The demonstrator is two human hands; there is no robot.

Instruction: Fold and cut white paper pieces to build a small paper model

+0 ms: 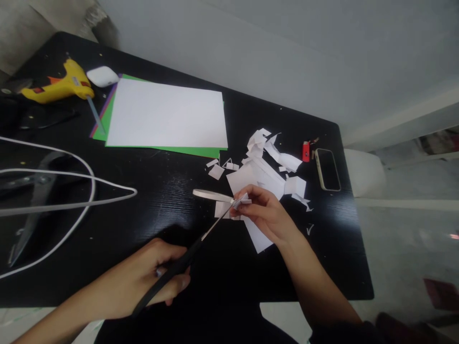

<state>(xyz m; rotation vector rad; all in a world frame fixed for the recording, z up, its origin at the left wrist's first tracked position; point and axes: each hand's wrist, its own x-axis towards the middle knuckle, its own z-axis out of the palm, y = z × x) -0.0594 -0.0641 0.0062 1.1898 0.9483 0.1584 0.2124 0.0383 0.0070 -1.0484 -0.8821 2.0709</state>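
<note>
My left hand [158, 277] is closed round the black handles of a pair of scissors [201, 239], whose blades point up and right to a small folded piece of white paper [241, 202]. My right hand [267, 212] pinches that piece between thumb and fingers, just above the black table [161, 191]. The scissor tips meet the paper at its left edge. Under and behind my right hand lie several white paper scraps [265, 172].
A white sheet [167, 114] lies on green and purple sheets at the back. A yellow glue gun [57, 86] and a white case [102, 76] sit far left; white cable [89, 186] loops over a second pair of scissors [32, 200]. A phone [327, 169] and red lighter [306, 151] lie right.
</note>
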